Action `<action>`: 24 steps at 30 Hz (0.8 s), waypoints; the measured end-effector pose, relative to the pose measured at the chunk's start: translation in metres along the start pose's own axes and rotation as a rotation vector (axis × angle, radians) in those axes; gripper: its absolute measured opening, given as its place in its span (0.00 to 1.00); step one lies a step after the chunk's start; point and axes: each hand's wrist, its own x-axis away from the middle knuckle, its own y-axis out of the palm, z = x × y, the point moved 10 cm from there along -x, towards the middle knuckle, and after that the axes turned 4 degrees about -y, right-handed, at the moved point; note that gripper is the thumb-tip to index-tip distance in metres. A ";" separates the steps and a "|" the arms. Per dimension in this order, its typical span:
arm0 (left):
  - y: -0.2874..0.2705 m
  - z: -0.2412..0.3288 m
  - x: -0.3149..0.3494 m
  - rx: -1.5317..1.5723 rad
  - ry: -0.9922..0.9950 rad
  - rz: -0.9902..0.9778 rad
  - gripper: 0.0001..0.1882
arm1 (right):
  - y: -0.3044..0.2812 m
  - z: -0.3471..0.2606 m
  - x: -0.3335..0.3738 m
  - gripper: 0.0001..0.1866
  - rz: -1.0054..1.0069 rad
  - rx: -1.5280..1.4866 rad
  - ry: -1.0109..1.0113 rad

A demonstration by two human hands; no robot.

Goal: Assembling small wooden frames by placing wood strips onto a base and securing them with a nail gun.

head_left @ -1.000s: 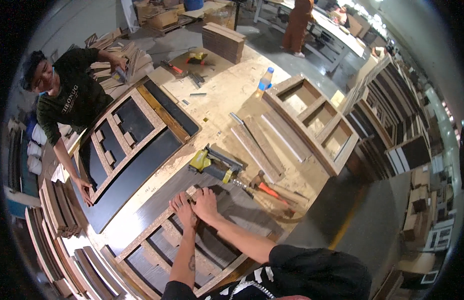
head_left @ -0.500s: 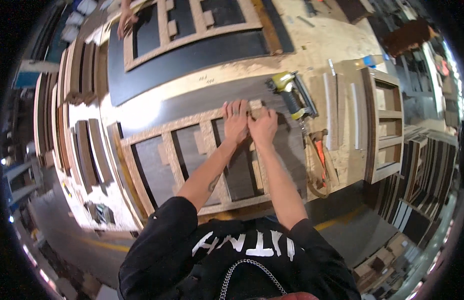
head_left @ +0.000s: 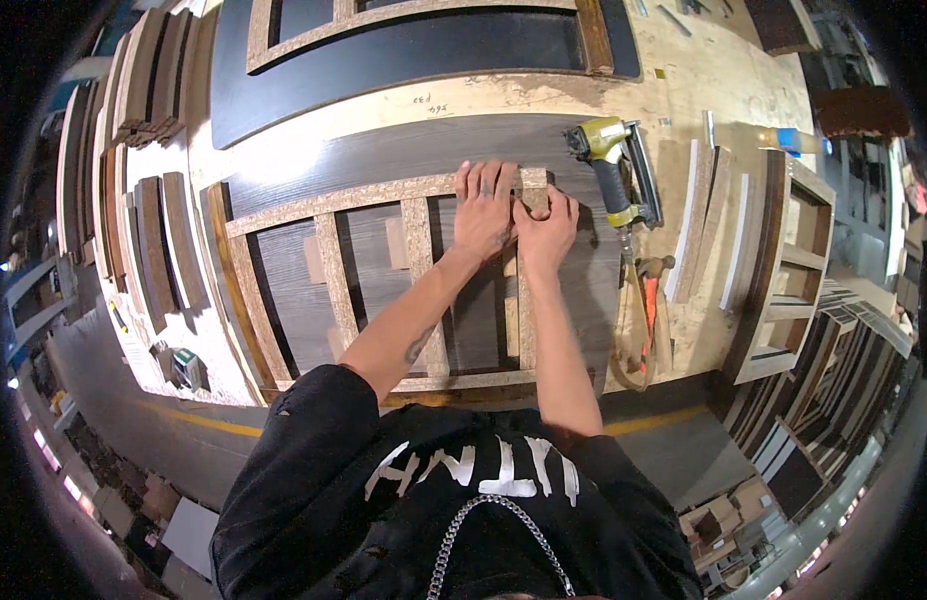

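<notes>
A ladder-like chipboard frame (head_left: 414, 207) lies on a dark grey wood-grain panel (head_left: 384, 150). At its far right corner my left hand (head_left: 484, 212) has its fingers bent over the far rail. Close beside it, my right hand (head_left: 546, 232) grips the corner where the rail meets the right-hand upright. Both hands are closed on the wood, and the thumbs nearly meet. Small light wood blocks (head_left: 397, 243) sit against some of the crosspieces. To the right of my right hand, a yellow-green and black nail gun (head_left: 612, 170) lies on the panel's edge.
A hammer (head_left: 652, 272) and an orange-handled tool (head_left: 649, 310) lie right of the panel, near a hose. Light strips (head_left: 696, 220) and an upright-standing frame (head_left: 784, 270) are further right. Another frame (head_left: 414, 18) rests on a black panel beyond. Board stacks (head_left: 149, 80) stand left.
The view has shifted, and another person's hand at the far frame is out of sight. My hands stay at the same corner; my right fingers have spread a little around it.
</notes>
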 end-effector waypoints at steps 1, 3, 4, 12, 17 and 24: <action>0.003 -0.002 0.000 -0.001 -0.004 -0.004 0.32 | 0.001 0.000 -0.002 0.29 -0.013 0.006 0.019; 0.006 -0.006 -0.001 -0.011 -0.024 0.014 0.32 | 0.004 -0.002 -0.003 0.29 -0.060 -0.016 0.065; 0.006 -0.006 0.000 -0.009 -0.028 0.010 0.32 | 0.003 -0.003 -0.003 0.29 -0.057 0.001 0.042; 0.015 -0.011 0.001 -0.136 0.012 -0.047 0.41 | 0.005 0.004 -0.002 0.32 -0.146 -0.090 0.020; 0.014 -0.008 0.001 -0.068 -0.012 -0.126 0.44 | 0.006 0.020 -0.003 0.28 -0.260 -0.290 0.217; 0.003 -0.008 -0.002 -0.004 -0.045 -0.057 0.45 | -0.049 -0.011 -0.040 0.21 -0.053 0.053 -0.094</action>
